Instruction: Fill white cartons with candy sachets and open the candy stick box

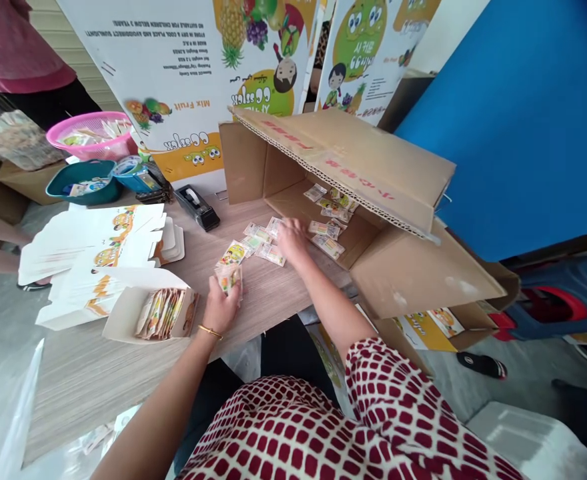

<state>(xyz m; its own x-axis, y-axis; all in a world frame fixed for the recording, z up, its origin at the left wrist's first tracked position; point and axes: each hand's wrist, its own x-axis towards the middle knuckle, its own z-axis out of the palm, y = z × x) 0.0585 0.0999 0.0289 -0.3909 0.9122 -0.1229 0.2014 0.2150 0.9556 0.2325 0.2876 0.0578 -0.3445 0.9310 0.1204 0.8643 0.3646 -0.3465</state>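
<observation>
At the bottom of the frame, wears a maroon-and-white patterned shirt [293,433]. Left of centre, grips a packet or thin stack of packets [231,281] in the left hand [222,301], with fingers clamped on it; impossible to count how many. Could lose some there through slick wrapping or uneven edges. Just left of the wrist, has an open carton [121,313] with a row of filed packets [161,313] inside; could knock it askew by swinging the forearm sideways.

At the centre, rests the right hand [293,239] over loose packets [272,253] on the tabletop [268,297]; impossible to tell whether pinching or merely touching, with fingertips hidden. Could pick up two at once, or push one away, because of the overlapping spread.

Farther, right of centre, has more packets [326,230] inside a cardboard box [348,143]; could snag the arm on its overhanging flap during a reach inside. Toward upper left, has a tape dispenser [201,208], a teal basket [91,197] and a pink basket [56,138]; behind, at the top, large printed cartons [183,90].
</observation>
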